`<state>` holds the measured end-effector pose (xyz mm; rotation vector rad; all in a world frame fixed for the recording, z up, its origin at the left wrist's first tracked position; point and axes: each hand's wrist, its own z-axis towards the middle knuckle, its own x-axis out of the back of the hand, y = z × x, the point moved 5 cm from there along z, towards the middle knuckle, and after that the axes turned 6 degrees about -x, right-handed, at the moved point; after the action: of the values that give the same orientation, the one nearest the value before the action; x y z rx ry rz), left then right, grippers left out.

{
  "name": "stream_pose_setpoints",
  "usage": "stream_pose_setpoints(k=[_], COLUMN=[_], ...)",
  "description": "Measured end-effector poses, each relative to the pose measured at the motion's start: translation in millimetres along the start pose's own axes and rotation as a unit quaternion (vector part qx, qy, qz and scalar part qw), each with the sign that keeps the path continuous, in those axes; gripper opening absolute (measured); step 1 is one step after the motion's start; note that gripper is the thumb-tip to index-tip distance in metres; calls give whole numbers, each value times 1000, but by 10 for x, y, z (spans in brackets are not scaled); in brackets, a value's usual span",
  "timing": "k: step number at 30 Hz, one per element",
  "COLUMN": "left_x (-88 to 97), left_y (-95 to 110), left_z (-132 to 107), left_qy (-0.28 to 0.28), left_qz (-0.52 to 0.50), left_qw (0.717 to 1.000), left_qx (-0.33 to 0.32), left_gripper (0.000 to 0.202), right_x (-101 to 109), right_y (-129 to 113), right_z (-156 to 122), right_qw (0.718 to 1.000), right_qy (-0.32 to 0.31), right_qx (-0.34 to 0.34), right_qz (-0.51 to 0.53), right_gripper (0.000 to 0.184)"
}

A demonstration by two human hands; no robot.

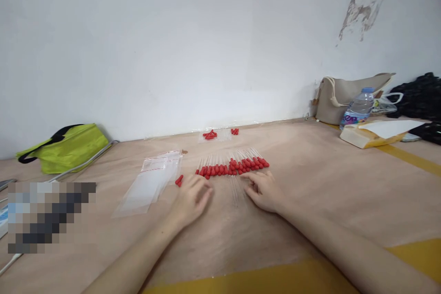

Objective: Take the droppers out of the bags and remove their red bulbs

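A row of glass droppers with red rubber bulbs (pixel 231 166) lies in front of my hands, thin clear tubes pointing to the wall. Several bare glass tubes (pixel 234 191) lie between my hands, below the row. My left hand (pixel 193 196) rests palm down at the row's left end, thumb apart from loosely bent fingers, and nothing shows in it. Close to its knuckles are loose red bulbs (pixel 179 180). My right hand (pixel 263 190) has its index finger stretched toward the row's lower edge, thumb apart; I see nothing held.
Clear zip bags (pixel 148 188) lie left of my hands. More red bulbs (pixel 210 134) sit on plastic near the wall. A lime-green pouch (pixel 74 144) and a cable are at left. A beige bag (pixel 336 101), water bottle (pixel 358 108) and tissue pack (pixel 372 135) stand at right.
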<state>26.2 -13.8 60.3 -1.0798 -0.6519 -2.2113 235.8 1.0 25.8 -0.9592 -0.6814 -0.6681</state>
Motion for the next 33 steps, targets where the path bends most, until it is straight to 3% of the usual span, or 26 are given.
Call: stream_pose_setpoints(k=[3,8,14,21,27,33], left_x=[-223,-430,-444,-382,-365,-528], left_y=[232,212,200,159,27,-54], left_z=[38,25,14,29,471,917], left_qy=[-63,-98,-109,-66,-2,12], left_qz=[-55,-116,-135,-97,3,95], left_qw=[996,987,984,991,1000,994], left_qx=[15,43,29,61,22,54], left_gripper=[7,7,6,15,12,30], right_x=[-36,-110,-138,-122,-103,0], right_y=[98,88,53,100,165,258], right_z=[1,-29,-35,-17,2,31], right_qw=[998,989,981,979,981,984], right_qy=[-22,-54,-74,-65,-30,14], right_qx=[-36,-55,-66,-85,-88,-106], right_qz=[53,123,167,172,171,142], right_gripper=[28,18,16,16,12,8])
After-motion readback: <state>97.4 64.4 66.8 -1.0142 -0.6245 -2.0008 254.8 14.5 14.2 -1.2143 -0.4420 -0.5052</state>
